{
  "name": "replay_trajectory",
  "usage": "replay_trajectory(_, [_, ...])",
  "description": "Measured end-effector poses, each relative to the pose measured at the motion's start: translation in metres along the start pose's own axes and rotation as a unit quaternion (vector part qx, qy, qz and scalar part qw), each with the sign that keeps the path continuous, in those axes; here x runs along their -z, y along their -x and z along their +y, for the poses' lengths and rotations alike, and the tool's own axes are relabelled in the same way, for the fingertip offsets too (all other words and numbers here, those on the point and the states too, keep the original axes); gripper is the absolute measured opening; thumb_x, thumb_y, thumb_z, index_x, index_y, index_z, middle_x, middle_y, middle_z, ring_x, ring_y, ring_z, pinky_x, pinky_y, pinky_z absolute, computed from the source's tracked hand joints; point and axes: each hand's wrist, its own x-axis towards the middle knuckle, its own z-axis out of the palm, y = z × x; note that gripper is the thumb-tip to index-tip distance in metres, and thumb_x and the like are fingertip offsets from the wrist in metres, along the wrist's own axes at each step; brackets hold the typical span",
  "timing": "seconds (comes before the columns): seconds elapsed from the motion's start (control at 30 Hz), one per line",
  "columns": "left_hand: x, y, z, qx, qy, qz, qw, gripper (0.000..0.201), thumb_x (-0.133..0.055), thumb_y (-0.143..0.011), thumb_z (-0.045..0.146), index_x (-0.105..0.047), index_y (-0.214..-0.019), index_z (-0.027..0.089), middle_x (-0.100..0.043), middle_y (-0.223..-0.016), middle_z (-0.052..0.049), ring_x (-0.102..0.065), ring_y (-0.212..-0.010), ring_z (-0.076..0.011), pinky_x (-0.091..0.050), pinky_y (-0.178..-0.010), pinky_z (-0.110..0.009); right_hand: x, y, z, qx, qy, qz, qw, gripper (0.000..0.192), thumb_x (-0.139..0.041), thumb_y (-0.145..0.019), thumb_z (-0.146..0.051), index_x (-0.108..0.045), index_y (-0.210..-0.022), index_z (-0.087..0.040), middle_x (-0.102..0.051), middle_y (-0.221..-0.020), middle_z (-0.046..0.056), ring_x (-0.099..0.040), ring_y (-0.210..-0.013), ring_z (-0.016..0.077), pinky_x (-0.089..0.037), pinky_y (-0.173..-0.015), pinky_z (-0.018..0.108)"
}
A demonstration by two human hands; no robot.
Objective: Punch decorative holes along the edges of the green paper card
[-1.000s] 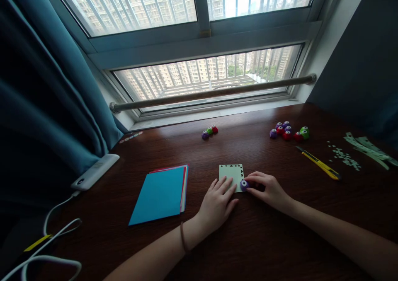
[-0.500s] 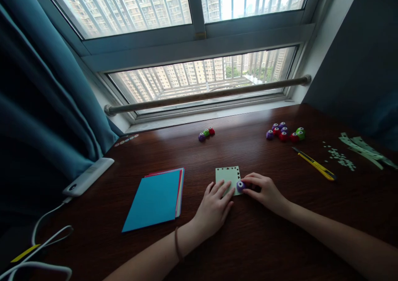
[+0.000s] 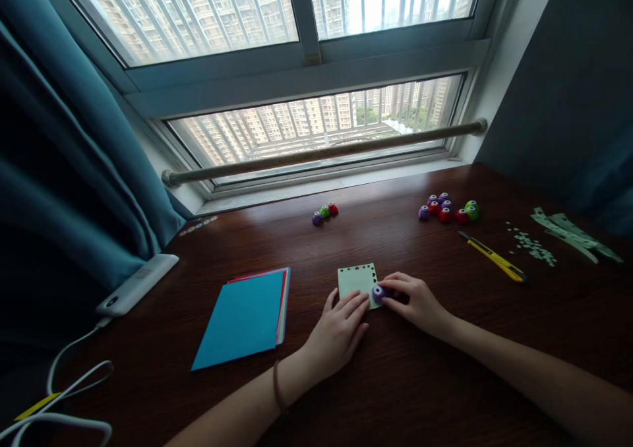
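A small pale green sheet of paper (image 3: 352, 279) lies on the brown table, with shaped holes punched along its far and right edges. My left hand (image 3: 341, 328) rests flat over its near part, fingers stretched out. At the sheet's right edge sits a purple craft punch (image 3: 378, 293), gripped between the thumb and fingers of my right hand (image 3: 413, 300). Part of the sheet's near side is hidden under my left hand.
Left of the sheet lies a stack of coloured paper, blue on top (image 3: 242, 318). Behind are three craft punches (image 3: 324, 211) and a larger group (image 3: 446, 215). To the right lie a yellow utility knife (image 3: 494, 259), paper bits (image 3: 534, 248) and green strips (image 3: 568, 233). A white power bank (image 3: 138, 285) sits left.
The whole view has shifted slightly. Both hands, the purple punch and the sheet keep nearly the same places relative to each other.
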Motion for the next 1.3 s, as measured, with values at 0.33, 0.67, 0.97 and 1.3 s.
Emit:
replay_trajectory(0.33, [-0.003, 0.001, -0.002, 0.008, -0.020, -0.003, 1.000, 0.041, -0.035, -0.093, 0.026, -0.032, -0.133, 0.020, -0.038, -0.138, -0.005, -0.031, -0.128, -0.0203, -0.026, -0.102, -0.044, -0.001, 0.002, -0.002, 0.021, 0.033, 0.024, 0.999, 0.036, -0.059, -0.076, -0.019, -0.057, -0.112, -0.020, -0.055, -0.107, 0.007, -0.055, -0.092, 0.0176, -0.050, -0.076, 0.029])
replay_trajectory(0.67, [0.006, -0.006, 0.007, -0.040, -0.139, 0.041, 0.989, 0.050, -0.035, -0.092, 0.017, -0.019, -0.139, 0.015, -0.025, -0.144, -0.005, -0.015, -0.134, -0.0229, -0.008, -0.108, -0.049, 0.002, 0.002, -0.008, 0.162, 0.167, 0.028, 0.972, 0.034, -0.052, -0.082, -0.016, -0.054, -0.116, -0.019, -0.057, -0.109, 0.008, -0.048, -0.100, 0.0191, -0.046, -0.086, 0.035])
replay_trajectory(0.97, [-0.007, -0.032, 0.009, -0.063, -0.206, 0.043, 0.975, 0.047, -0.027, -0.094, 0.021, -0.019, -0.139, 0.012, -0.021, -0.145, -0.006, -0.014, -0.135, -0.0218, -0.015, -0.108, -0.044, 0.002, 0.000, -0.008, 0.197, 0.250, -0.001, 0.948, 0.019, -0.046, -0.085, -0.015, -0.060, -0.097, -0.013, -0.060, -0.095, 0.008, -0.049, -0.099, 0.0208, -0.046, -0.087, 0.036])
replay_trajectory(1.3, [-0.005, -0.028, 0.005, -0.084, -0.204, 0.030, 0.975, 0.047, -0.027, -0.093, 0.021, -0.022, -0.138, 0.011, -0.022, -0.145, -0.007, -0.014, -0.134, -0.0237, -0.015, -0.107, -0.043, -0.009, 0.004, -0.008, 0.253, 0.401, -0.008, 0.880, 0.023, -0.043, -0.084, -0.011, -0.062, -0.096, -0.008, -0.062, -0.099, 0.014, -0.052, -0.102, 0.0242, -0.046, -0.089, 0.039])
